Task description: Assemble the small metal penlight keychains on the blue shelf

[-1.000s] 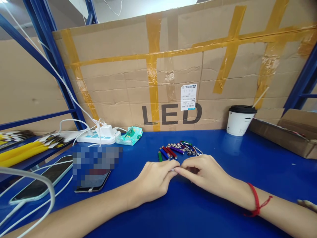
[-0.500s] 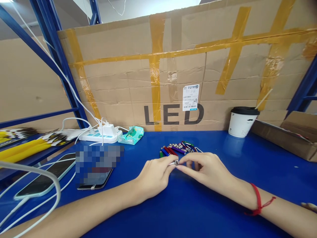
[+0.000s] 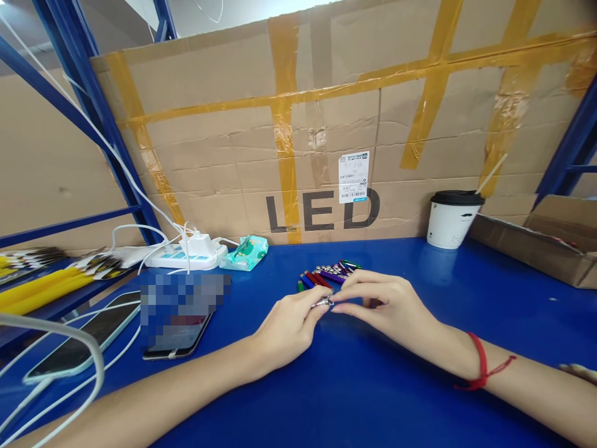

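Between the thumb and forefinger of my left hand [image 3: 291, 323] is a small silver metal piece [image 3: 323, 301] with a ridged side, pointing right. Its left part is hidden by the fingers. My right hand [image 3: 387, 298] is at the right end of the same piece, thumb and forefinger closed about its tip, the other fingers curled. Just behind both hands lies a group of small coloured metal tubes [image 3: 313, 280], in green, blue, red and purple. Small round silver parts [image 3: 330, 269] and coloured clips [image 3: 347, 266] lie among them.
On the blue table [image 3: 298, 404], phones [image 3: 186, 336] and white cables lie at left, by a power strip [image 3: 200, 250] and a green packet [image 3: 249, 252]. A lidded paper cup [image 3: 450, 224] and an open cardboard box [image 3: 550, 242] stand at right. A taped cardboard sheet [image 3: 224, 162] rises behind.
The view has shifted slightly. The silver piece stays in my left fingers, turned a little so more of its ridged side shows. My right fingertips remain at its end.
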Tool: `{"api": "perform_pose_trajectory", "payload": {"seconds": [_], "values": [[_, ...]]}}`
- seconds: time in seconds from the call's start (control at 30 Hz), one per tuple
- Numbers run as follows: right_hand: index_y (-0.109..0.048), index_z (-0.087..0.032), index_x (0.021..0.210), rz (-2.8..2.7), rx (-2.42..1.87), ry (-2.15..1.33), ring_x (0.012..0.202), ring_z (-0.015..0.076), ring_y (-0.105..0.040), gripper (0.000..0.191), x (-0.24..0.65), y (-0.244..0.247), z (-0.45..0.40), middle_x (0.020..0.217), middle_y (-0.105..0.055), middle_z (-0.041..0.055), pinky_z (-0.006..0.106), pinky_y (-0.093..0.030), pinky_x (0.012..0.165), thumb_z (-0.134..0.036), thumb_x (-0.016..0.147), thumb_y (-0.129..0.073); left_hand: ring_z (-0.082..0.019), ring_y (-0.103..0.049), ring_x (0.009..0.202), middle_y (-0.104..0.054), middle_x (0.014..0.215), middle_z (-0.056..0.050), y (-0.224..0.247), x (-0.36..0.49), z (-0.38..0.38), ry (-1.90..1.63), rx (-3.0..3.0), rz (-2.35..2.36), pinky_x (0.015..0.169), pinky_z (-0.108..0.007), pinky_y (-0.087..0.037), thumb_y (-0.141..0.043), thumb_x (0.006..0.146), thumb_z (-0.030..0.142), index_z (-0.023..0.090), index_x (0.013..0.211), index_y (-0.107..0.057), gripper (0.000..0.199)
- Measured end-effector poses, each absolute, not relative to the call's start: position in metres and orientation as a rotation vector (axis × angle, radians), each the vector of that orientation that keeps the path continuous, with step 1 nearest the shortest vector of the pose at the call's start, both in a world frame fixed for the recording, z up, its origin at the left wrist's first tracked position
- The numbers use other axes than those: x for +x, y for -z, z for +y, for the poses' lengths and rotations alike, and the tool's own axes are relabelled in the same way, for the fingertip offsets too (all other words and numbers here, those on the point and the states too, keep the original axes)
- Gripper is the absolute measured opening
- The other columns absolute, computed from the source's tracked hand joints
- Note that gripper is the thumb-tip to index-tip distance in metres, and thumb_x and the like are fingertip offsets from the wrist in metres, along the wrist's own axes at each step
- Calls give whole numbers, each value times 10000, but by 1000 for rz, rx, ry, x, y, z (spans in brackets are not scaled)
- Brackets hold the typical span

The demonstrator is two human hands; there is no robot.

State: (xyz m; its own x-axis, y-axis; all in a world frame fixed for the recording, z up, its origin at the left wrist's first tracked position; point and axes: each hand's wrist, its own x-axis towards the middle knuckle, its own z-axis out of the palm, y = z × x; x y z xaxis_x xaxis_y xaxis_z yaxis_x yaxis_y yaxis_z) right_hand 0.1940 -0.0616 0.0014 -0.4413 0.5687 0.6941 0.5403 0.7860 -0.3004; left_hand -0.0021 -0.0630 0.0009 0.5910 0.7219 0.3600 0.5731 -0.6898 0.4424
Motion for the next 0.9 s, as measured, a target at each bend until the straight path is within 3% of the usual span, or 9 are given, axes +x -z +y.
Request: {"api": "perform_pose_trajectory", "payload": {"seconds": [0.4,0.63,0.9], "values": [[-716,-225,701,-2133,-853,-95,637,102,-574,270,196,-5,-63,732,-645,18,188,-374,515,-440,801,-585,-130,-556,933,-609,1008,-7,-1,-2,-63,-643,2608,914,819,-223,-424,-330,927,226,217,1035,-530,227],[-712,-222,653,-2113,-1039,-303,604,103,-542,216,193,-3,-61,702,-638,7,206,-358,514,-428,710,-679,-137,-549,833,-594,902,-18,-1,-3,-64,-534,2691,952,729,-228,-426,-334,926,242,191,944,-518,192],[-713,-208,667,-2053,-1138,-552,589,104,-531,172,190,3,-56,697,-632,4,208,-355,503,-381,662,-710,-153,-567,844,-611,918,-25,1,-3,-65,-495,2747,992,724,-238,-427,-324,923,217,185,938,-516,195]]}}
